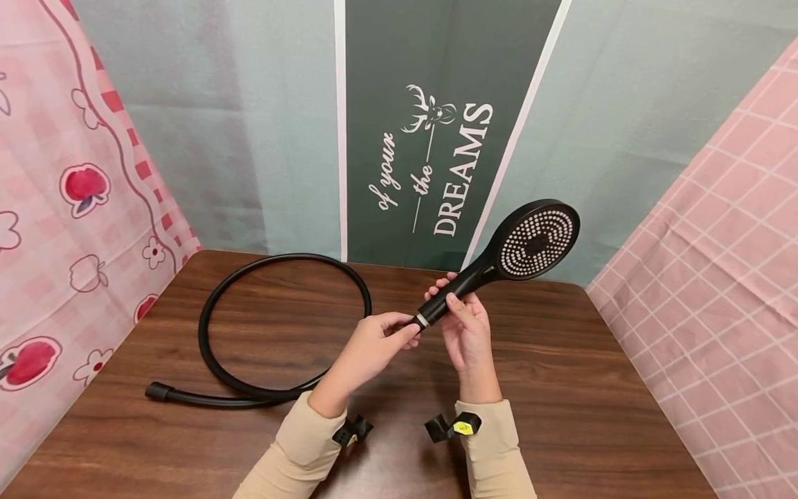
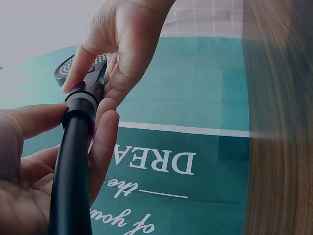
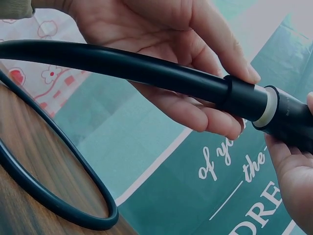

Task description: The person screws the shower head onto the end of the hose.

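Observation:
A black shower head point(image 1: 464, 281) with a round face of pale nozzles is held tilted up to the right above the table. My right hand point(image 1: 469, 333) grips its handle, thumb across the front. At the handle's lower end, my left hand point(image 1: 379, 343) pinches the end collar point(image 3: 239, 98) of a black shower hose point(image 1: 208, 333) between thumb and fingers. A pale ring point(image 3: 267, 106) shows between collar and handle in the right wrist view. From there the hose loops over the table on the left, and its other end fitting point(image 1: 158, 391) lies loose near the left edge.
The brown wooden table point(image 1: 561, 416) spreads under both hands. Behind it hangs a green and grey cloth point(image 1: 293, 138) with white lettering. Pink patterned cloths point(image 1: 717, 277) stand at both sides. Each wrist wears a small black camera mount point(image 1: 451, 426).

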Tool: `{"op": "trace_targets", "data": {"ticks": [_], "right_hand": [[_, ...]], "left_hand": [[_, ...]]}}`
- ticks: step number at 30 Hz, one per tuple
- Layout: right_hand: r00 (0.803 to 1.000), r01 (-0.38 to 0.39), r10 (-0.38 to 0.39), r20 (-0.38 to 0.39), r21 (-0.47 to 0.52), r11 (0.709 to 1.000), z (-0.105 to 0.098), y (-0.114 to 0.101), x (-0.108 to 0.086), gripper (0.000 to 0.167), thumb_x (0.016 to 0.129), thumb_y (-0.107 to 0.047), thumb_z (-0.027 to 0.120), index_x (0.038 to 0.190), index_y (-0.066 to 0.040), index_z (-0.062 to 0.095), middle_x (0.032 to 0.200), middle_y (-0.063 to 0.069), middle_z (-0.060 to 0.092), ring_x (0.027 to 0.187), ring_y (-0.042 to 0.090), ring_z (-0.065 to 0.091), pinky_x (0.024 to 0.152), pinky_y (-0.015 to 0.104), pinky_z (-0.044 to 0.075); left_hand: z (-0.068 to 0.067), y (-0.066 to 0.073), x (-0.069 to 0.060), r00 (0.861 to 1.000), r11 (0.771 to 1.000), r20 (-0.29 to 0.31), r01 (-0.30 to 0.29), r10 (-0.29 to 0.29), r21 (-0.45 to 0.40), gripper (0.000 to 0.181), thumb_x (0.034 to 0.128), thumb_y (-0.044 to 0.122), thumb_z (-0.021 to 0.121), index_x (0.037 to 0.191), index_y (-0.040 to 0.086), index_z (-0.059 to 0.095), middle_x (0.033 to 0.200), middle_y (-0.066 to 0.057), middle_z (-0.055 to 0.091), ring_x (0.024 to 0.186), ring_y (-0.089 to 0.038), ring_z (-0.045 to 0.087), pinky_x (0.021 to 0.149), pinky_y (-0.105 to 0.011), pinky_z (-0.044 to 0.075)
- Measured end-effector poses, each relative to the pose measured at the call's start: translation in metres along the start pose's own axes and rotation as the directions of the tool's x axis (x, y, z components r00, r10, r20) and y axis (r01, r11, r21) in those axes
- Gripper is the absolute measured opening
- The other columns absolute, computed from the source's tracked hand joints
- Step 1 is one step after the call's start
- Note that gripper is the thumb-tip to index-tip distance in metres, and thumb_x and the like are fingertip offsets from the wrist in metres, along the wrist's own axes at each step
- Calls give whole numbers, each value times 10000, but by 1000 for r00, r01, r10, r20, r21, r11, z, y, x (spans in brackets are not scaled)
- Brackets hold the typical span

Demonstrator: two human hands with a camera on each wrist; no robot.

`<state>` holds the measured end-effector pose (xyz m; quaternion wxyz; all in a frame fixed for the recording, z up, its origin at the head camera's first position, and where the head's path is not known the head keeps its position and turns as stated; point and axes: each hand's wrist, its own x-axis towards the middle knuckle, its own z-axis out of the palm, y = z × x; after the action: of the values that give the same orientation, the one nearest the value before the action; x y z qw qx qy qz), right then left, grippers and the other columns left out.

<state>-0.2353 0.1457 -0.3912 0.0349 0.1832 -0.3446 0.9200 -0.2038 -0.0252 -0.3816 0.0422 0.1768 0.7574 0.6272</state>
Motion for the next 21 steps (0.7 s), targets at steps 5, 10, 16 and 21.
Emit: {"op": "trace_targets", "data": {"ticks": [5,10,16,21], "right_hand": [[1000,0,0,-6,-13,1000,0,0,-1,264,1008,62,439,1228,-24,558,1062,87,690,978,184,711,967,338,540],[1000,2,-2,-3,-17,1000,1,0,0,262,1007,60,444,1224,-25,563,1057,84,697,976,183,714,965,338,541],[1000,-5,5,-10,-14,1000,1,-1,-1,267,1009,57,443,1257,5,527,1055,83,703,975,187,716,968,339,540],[1000,-6,6,-8,-10,1000,1,-1,0,260,1010,56,441,1234,-18,548,1054,81,705,977,188,716,967,338,540]], "left_hand": [[1,0,-1,1000,999,-27,-12,13,33,279,978,194,636,1147,-19,696,940,-182,745,874,-243,731,787,-283,579],[2,2,-2,997,995,-70,-17,23,98,261,966,200,654,1144,17,707,898,-109,744,844,-222,717,699,-236,526],[4,3,-3,996,992,-87,-17,28,125,254,959,197,663,1137,23,714,902,-95,748,841,-221,720,689,-228,519],[3,4,-3,996,992,-85,-16,26,123,267,955,201,669,1151,25,713,933,-102,751,833,-175,713,697,-225,526]]}}
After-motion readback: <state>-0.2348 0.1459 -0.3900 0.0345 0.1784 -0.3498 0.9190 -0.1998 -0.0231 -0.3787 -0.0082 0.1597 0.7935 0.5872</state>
